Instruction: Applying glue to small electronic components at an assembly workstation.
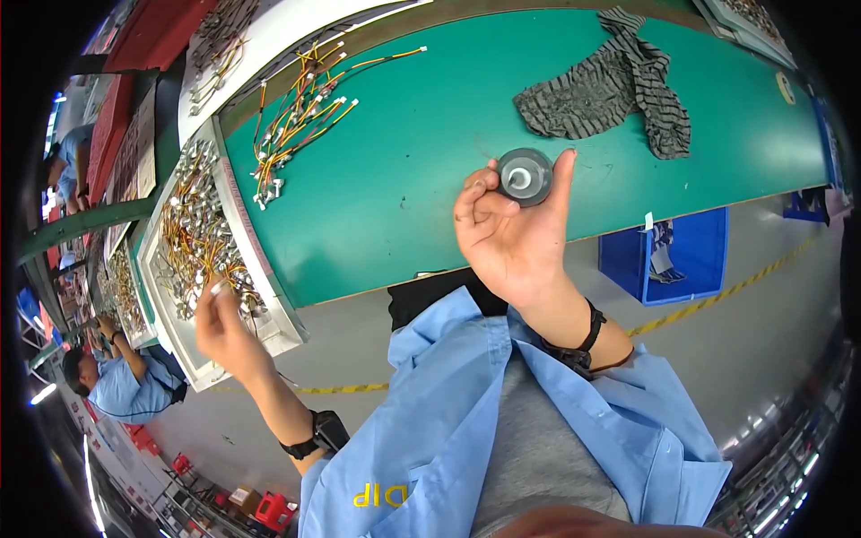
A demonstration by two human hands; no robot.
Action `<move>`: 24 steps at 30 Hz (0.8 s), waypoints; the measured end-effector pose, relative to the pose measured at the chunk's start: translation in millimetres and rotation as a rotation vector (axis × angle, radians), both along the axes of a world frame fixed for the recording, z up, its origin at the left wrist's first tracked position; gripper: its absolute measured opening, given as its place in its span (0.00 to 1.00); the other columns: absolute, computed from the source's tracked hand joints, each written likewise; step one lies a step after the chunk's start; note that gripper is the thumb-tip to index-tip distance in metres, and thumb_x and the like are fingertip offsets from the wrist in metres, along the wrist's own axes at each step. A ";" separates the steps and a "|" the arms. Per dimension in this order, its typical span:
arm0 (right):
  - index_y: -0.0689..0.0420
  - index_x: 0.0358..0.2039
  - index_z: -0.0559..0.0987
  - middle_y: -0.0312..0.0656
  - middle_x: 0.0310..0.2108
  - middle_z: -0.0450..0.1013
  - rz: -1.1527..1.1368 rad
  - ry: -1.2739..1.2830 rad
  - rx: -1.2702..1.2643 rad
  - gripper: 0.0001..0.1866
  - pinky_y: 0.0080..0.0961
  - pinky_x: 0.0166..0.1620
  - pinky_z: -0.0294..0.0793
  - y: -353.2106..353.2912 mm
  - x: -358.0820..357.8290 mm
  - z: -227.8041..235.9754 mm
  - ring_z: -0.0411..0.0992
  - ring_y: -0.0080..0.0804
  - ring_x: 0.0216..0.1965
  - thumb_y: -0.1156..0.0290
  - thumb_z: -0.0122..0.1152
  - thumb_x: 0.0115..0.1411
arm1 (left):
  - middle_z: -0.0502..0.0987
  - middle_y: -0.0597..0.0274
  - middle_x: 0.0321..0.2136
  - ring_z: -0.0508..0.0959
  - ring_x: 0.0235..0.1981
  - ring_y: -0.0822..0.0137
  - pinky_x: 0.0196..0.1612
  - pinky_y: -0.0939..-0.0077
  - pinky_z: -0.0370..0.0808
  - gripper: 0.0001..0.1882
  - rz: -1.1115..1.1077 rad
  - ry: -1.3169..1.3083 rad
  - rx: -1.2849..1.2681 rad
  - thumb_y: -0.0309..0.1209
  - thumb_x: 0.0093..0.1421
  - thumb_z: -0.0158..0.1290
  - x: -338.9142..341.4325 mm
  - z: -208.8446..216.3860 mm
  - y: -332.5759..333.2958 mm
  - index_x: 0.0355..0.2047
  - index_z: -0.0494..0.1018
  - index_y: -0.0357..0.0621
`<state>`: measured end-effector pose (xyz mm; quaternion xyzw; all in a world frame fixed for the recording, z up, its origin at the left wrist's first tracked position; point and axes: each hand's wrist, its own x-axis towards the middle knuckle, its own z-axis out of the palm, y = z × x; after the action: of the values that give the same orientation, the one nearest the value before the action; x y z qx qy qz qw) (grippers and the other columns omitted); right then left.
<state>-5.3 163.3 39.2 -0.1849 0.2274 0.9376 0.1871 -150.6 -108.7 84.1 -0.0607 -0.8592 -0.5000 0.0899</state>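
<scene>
One striped cloth beyond right hand

- Dark-grey round bottle, pale nozzle at its middle and pointed toward the camera, held aloft right of upper centre.
- Silver metal parts with orange and dark wires, tangled, heaped inside a pale slanting tray, left of frame.

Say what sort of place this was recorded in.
Most likely a factory assembly floor: a white tray heaped with small wired parts, yellow striped floor tape, and a blue-shirted co-worker off to the left.
</scene>
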 end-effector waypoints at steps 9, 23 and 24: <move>0.67 0.32 0.73 0.42 0.25 0.67 0.043 0.041 0.026 0.37 0.23 0.44 0.70 1.5 -0.6 -2.5 0.63 0.24 0.17 0.37 0.57 0.50 | 0.75 0.53 0.33 0.74 0.32 0.68 0.37 0.78 0.72 0.19 -0.262 -0.132 0.694 0.22 0.59 0.47 32.3 -1.7 55.2 0.50 0.65 0.27; 0.58 0.47 0.67 0.42 0.34 0.66 -0.355 0.144 1.531 0.45 0.34 0.47 0.61 31.6 47.1 18.3 0.66 0.29 0.35 0.34 0.65 0.39 | 0.77 0.45 0.31 0.78 0.31 0.61 0.34 0.72 0.76 0.15 -0.786 -0.624 0.984 0.18 0.58 0.46 103.4 -27.4 137.3 0.46 0.68 0.26; 0.58 0.47 0.67 0.42 0.34 0.66 -0.347 0.138 1.538 0.45 0.34 0.47 0.61 31.2 50.3 16.8 0.66 0.29 0.35 0.34 0.65 0.39 | 0.77 0.45 0.31 0.78 0.31 0.61 0.34 0.72 0.76 0.15 -0.783 -0.630 0.993 0.18 0.58 0.46 106.1 -29.2 135.7 0.46 0.68 0.26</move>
<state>45.0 194.5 55.9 0.0929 -0.4477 0.7985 0.3915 -44.5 27.0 54.9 -0.1696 -0.4295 -0.8223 -0.3326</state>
